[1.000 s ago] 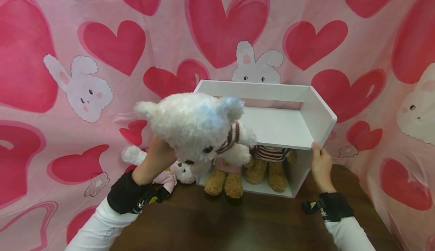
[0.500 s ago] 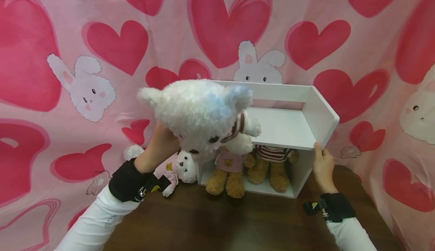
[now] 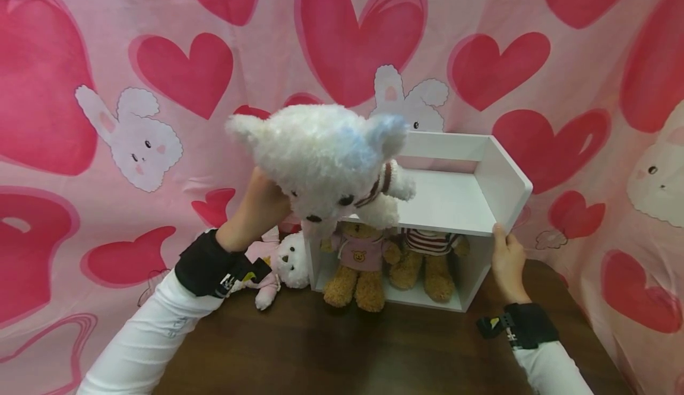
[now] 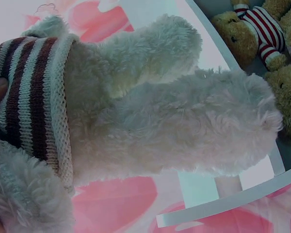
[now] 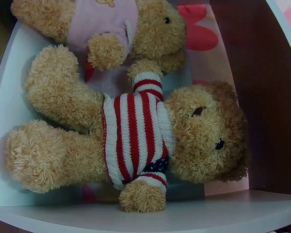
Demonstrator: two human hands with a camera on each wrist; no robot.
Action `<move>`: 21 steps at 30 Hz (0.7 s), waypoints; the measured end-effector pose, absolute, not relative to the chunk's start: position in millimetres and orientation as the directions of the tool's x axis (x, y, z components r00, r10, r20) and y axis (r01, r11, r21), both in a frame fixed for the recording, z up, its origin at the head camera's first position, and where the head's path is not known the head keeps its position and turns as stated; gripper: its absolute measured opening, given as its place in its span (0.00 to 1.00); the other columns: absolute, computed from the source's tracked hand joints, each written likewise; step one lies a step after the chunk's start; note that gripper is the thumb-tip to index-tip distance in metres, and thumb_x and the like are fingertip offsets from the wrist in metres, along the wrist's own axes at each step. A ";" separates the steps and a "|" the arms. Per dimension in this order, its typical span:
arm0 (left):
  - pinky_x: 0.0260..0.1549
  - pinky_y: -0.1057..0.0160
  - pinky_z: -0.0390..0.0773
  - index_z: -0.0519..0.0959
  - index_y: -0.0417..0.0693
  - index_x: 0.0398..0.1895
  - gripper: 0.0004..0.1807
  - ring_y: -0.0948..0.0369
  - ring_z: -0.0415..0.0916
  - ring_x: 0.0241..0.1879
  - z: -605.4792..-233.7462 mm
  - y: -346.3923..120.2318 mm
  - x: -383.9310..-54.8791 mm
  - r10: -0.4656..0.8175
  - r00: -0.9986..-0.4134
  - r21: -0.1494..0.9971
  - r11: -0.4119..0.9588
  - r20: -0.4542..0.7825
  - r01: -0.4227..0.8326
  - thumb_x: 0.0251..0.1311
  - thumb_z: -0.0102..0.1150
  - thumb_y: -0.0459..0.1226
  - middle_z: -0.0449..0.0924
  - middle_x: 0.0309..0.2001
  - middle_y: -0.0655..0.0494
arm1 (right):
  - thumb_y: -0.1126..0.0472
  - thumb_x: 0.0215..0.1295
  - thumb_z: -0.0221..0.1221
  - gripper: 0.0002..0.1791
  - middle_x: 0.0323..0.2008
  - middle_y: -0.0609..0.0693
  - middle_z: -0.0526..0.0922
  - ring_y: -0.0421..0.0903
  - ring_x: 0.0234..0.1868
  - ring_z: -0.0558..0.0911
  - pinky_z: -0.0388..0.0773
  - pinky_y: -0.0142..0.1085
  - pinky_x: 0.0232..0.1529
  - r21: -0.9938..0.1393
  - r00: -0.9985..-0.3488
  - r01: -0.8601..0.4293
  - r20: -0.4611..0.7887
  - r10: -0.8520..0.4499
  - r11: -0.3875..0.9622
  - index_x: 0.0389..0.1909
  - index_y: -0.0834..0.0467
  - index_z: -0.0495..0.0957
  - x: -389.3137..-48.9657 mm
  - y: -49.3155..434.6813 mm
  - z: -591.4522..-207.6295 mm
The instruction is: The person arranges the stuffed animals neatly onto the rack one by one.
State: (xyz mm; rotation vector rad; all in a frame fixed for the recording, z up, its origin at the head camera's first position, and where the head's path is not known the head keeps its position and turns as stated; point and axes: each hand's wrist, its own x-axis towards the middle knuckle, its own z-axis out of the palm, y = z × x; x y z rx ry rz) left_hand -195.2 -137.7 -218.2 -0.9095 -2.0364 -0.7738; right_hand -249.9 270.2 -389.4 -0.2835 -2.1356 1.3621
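Note:
My left hand [image 3: 262,208] grips a white teddy bear [image 3: 320,145] round its body, in front of and above the white shelf's [image 3: 454,199] left part. The teddy wears a brown-and-white striped sweater [image 4: 31,92], and its legs [image 4: 174,126] stretch toward the shelf in the left wrist view. My fingers are mostly hidden by the teddy. At the shelf's right front corner, my right hand [image 3: 509,264] holds the edge of the upper board. In the lower compartment sit two brown teddies, one in a pink top [image 3: 359,258] and one in a red-and-white striped sweater [image 5: 136,136].
Left of the shelf, another white teddy in pink [image 3: 293,261] lies on its side on the dark wooden table [image 3: 342,347]. Behind everything hangs a pink cloth [image 3: 181,3] printed with hearts and rabbits.
The white teddy in my left hand has risen and shifted a little to the right, uncovering more of the pink-topped brown teddy. My right hand stays on the shelf edge.

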 end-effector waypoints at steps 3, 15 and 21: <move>0.32 0.59 0.71 0.70 0.35 0.39 0.18 0.51 0.69 0.36 -214.4 -135.6 -198.5 0.327 -0.483 0.245 0.559 0.812 0.792 0.44 0.65 0.28 0.73 0.34 0.44 | 0.50 0.70 0.39 0.29 0.51 0.71 0.71 0.58 0.43 0.68 0.61 0.48 0.44 -0.880 -0.808 -0.128 0.360 0.467 0.458 0.49 0.74 0.70 -249.3 269.7 -389.6; 0.40 0.64 0.75 0.71 0.37 0.46 0.23 0.60 0.71 0.37 -207.1 -127.3 -229.8 0.362 -0.503 0.373 0.373 0.785 0.850 0.45 0.67 0.29 0.77 0.39 0.47 | 0.50 0.70 0.40 0.28 0.50 0.71 0.71 0.58 0.41 0.68 0.62 0.48 0.43 -0.879 -0.803 -0.114 0.356 0.477 0.463 0.50 0.72 0.71 -249.2 269.5 -389.9; 0.48 0.57 0.74 0.70 0.37 0.49 0.26 0.57 0.73 0.43 -210.0 -123.5 -245.9 0.363 -0.541 0.432 0.341 0.758 0.835 0.44 0.68 0.29 0.77 0.45 0.45 | 0.50 0.70 0.41 0.28 0.49 0.72 0.71 0.60 0.42 0.69 0.61 0.50 0.43 -0.876 -0.790 -0.124 0.372 0.488 0.467 0.48 0.73 0.71 -250.2 269.6 -391.0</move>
